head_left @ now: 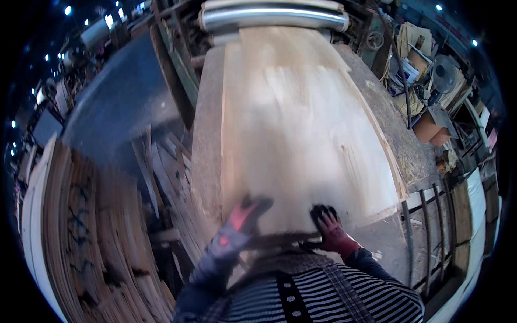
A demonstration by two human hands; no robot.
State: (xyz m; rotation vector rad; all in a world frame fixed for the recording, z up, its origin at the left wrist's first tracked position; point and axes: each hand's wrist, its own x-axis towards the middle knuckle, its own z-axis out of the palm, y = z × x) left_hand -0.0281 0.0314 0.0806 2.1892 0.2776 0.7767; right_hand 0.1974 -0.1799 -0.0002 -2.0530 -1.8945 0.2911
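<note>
A pale wood veneer sheet (307, 129) lies lengthwise before me on a worn table (207, 118), and its far end reaches toward a shiny metal roller (274, 19). My left hand (245, 218), in a red and black glove, is over the sheet's near left part; it is blurred, but thumb and fingers look apart, with nothing seen in them. My right hand (331, 231), gloved alike, rests at the sheet's near edge. Its dark fingertips are stretched out on the wood and the thumb points left along the edge.
Stacked wood strips (102, 231) stand at the left, beside loose offcuts (172, 183). Upright metal bars (431, 237) rise at the near right. Farther back on the right are a fan (445, 75), a white bucket (406, 72) and a cardboard box (431, 126).
</note>
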